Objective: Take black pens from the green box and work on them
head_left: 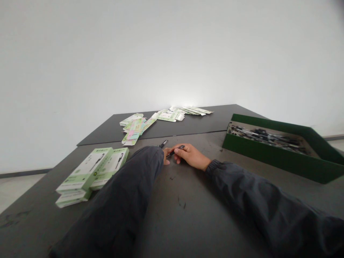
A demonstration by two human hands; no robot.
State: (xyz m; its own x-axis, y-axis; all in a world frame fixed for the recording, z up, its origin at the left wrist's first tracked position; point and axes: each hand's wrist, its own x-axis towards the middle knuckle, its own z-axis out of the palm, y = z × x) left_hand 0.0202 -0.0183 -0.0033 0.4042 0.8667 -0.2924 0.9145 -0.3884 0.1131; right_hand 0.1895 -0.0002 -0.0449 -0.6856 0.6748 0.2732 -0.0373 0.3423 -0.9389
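My right hand (192, 157) is closed on a dark pen (179, 148), pinched between thumb and fingers just above the table. The pen slants down to the left, toward my left hand (166, 157). That hand is mostly hidden by its own dark sleeve; the fingers that show look curled. Another pen (163, 144), dark with a clear part, sticks out past the left cuff, apparently in that hand's grip. The two hands almost meet at the middle of the dark table (172, 208).
Green-and-white pen boxes (94, 166) are stacked at the left, near my left sleeve. Flattened cartons (168, 115) and coloured ones (135, 129) lie farther back. On the right stands a green open box (271, 159) holding many loose pens (264, 138). A pale wall rises behind.
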